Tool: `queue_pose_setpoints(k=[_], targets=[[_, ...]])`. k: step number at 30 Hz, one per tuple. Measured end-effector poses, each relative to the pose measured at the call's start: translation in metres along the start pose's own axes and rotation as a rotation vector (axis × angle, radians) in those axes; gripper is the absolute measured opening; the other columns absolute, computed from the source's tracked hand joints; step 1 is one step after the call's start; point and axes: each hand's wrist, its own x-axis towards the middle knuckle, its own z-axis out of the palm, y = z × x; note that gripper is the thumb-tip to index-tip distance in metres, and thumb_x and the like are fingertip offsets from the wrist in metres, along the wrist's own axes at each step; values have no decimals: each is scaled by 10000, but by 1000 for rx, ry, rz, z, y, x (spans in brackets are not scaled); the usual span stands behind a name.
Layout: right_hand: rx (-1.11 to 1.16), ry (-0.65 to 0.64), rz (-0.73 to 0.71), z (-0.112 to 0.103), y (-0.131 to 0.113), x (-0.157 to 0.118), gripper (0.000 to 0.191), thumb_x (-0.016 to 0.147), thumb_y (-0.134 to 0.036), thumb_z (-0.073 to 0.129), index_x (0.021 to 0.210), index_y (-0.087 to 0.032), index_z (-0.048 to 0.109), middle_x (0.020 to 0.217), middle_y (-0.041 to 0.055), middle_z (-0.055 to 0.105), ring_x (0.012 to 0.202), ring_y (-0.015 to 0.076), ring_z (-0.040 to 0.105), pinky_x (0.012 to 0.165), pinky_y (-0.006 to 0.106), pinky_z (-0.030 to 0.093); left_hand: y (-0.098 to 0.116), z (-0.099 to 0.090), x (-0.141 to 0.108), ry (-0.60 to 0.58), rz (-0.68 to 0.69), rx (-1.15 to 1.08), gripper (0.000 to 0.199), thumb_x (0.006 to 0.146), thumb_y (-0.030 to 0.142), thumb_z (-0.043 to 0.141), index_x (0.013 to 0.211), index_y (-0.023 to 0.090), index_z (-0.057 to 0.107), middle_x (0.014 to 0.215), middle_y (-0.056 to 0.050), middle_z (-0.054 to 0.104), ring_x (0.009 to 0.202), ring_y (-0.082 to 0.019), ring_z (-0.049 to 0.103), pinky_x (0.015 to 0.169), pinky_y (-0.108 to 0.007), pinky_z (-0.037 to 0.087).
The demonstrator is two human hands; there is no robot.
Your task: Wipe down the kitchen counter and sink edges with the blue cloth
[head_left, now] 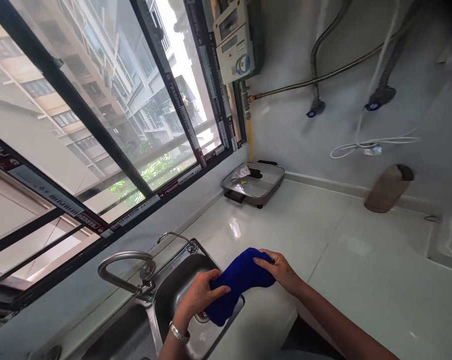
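Over the steel sink (173, 295) at the white bench (323, 240), I see the bunched blue cloth (239, 285) slanting between both clamped hands, left hand (199, 295) low over the basin, right hand (280, 270) higher.

Your left hand (199, 295) and right hand (282, 270) grip the cloth (237, 285) between them at 6 o'clock, over the right edge of the sink (173, 295), with the tap (124, 272) just beside the basin at 8 o'clock. On the counter (323, 235), the lidded pan (254, 184) sits at 12 o'clock in the corner under the window (98, 125), well apart from your hands. The meter box (235, 40) hangs on the wall above the pan, and hoses (323, 60) and a coiled cord (368, 145) lie to its right at 1 to 2 o'clock.
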Motion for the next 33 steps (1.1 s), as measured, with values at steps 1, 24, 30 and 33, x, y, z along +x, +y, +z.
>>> queue_pose_setpoints(k=[1,24,30,33], targets=[[-33,12,-20,-4,-5,1,372,790,-565,667,913,-214,659,805,-6,666,707,157,613,678,310,510,2,-1,6,-28,8,11,293,772,507,686,858,235,752,709,-14,700,627,-173,554,555,-265,402],[-1033,207,-263,-136,117,-32,357,811,-273,536,1145,-245,661,1354,117,602,1260,259,550,1068,465,471,-112,161,63,53,227,369,393,719,239,685,1109,229,646,1197,-155,639,1131,-332,610,982,-519,533],[-1152,300,-247,-131,147,-29,399,874,-434,571,1223,-246,620,1375,126,565,1261,287,530,1044,505,486,-133,150,66,86,214,585,280,900,143,422,1062,216,637,1107,-111,687,1069,-273,645,938,-460,572],[-1218,400,-222,-130,146,1,362,936,-411,448,1147,-193,646,1267,146,616,1153,272,586,993,485,517,-124,135,72,27,200,667,307,933,137,349,1038,209,629,969,-79,720,962,-244,671,837,-399,590]])
